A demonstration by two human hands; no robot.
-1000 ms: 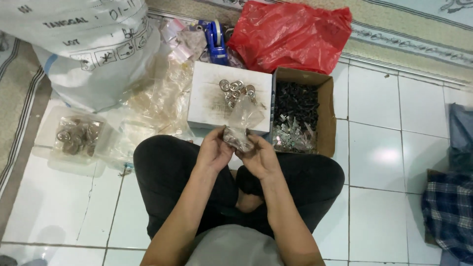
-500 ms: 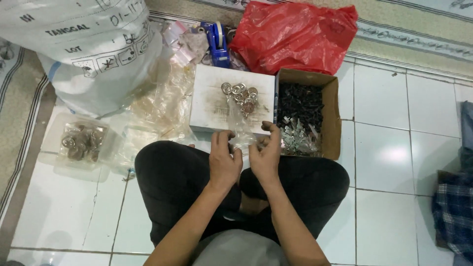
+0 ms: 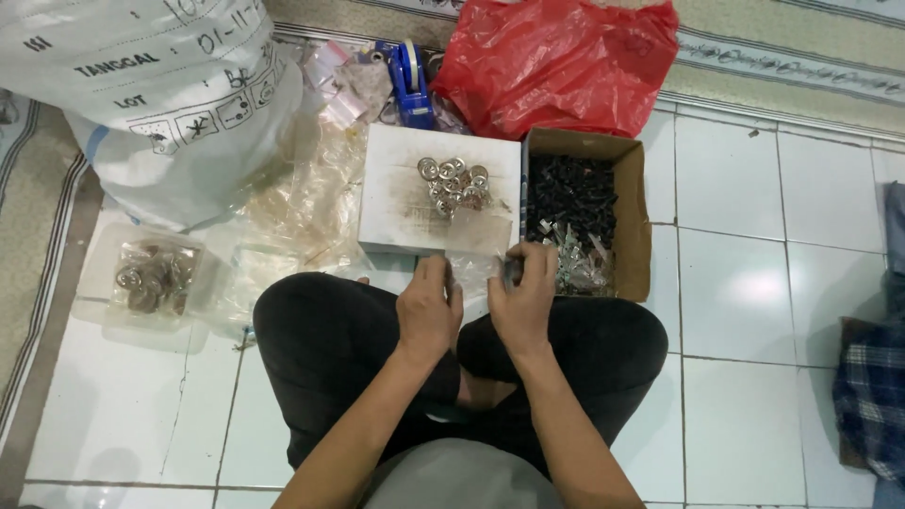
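Observation:
I sit cross-legged on a white tiled floor. My left hand [image 3: 429, 309] and my right hand [image 3: 524, 294] hold the two sides of a small clear plastic bag [image 3: 477, 273] just above my knees, near the front edge of a white box [image 3: 396, 198]. On that box lies a pile of round silver metal rings [image 3: 453, 181]. To its right a brown cardboard box [image 3: 636, 207] holds small black parts and some clear packets. What the bag holds is hidden by my fingers.
A big white sack [image 3: 151, 94] stands at the back left, a red plastic bag [image 3: 556, 61] at the back. A blue tape dispenser [image 3: 411, 80] lies between them. Loose clear bags [image 3: 292, 203] and a clear tub of metal pieces [image 3: 149, 278] lie on the left.
Both hands have come down from chest height toward my knees with the clear bag. The view has shifted slightly, so the boxes sit lower in the picture.

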